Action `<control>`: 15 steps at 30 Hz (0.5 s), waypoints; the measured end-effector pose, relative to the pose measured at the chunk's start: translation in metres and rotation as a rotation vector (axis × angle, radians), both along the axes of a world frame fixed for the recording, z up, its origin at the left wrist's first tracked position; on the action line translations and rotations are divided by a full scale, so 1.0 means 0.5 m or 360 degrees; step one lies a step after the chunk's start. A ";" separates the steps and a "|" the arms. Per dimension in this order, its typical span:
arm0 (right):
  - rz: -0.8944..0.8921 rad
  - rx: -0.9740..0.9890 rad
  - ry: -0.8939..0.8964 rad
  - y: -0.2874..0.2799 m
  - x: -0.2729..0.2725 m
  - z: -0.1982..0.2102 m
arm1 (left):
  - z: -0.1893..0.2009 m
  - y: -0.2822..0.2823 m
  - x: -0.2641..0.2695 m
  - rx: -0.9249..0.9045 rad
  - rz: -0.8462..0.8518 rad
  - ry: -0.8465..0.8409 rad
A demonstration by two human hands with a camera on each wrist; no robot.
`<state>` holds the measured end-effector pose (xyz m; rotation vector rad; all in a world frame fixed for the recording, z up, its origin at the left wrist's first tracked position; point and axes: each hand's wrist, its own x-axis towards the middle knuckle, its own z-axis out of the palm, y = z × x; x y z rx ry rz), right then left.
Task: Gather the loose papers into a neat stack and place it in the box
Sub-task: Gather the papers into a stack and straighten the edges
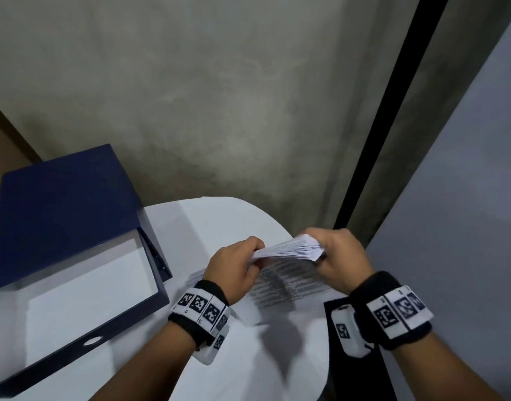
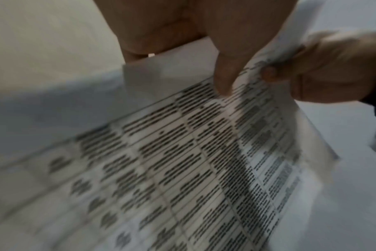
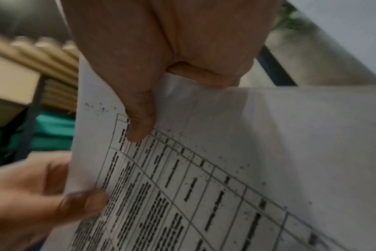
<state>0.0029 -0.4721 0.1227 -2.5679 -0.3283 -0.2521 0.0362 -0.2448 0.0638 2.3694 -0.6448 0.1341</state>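
Observation:
A stack of printed papers [image 1: 289, 250] stands on edge over the white round table [image 1: 208, 224], its upper edge fanned. My left hand [image 1: 242, 261] grips the stack's left end and my right hand [image 1: 335, 256] grips its right end. The printed face with table rows [image 2: 193, 161] slopes down toward me. In the left wrist view a finger [image 2: 225, 74] presses on the sheet. The right wrist view has my thumb [image 3: 140, 122] on the paper [image 3: 225, 169] and my left hand's fingers [image 3: 84, 202] at its lower corner. The dark blue box [image 1: 127, 316] lies open at the left.
The box's lid [image 1: 60, 209] stands raised behind its white interior. A grey wall lies beyond the table, and a black vertical strip [image 1: 393, 111] runs at the right. The table's right edge [image 1: 323, 342] borders a dark gap.

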 end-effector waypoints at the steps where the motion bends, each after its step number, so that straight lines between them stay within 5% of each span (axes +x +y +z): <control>1: 0.0019 0.0213 0.0013 -0.022 -0.007 -0.004 | -0.005 0.006 0.000 -0.0003 0.0039 -0.0010; 6: -0.0199 0.0916 0.0130 -0.129 -0.052 0.000 | -0.045 0.051 0.001 0.0081 0.0437 0.0025; 9: -0.0391 0.1157 0.0176 -0.183 -0.067 -0.012 | -0.070 0.069 0.007 -0.0611 0.0657 0.0469; 12: -0.0580 0.1344 0.0160 -0.201 -0.067 -0.034 | -0.068 0.057 0.019 -0.1350 0.0534 0.0859; 15: -0.0682 0.1585 0.0170 -0.171 -0.064 -0.091 | -0.052 0.040 0.026 -0.1400 0.0437 0.0969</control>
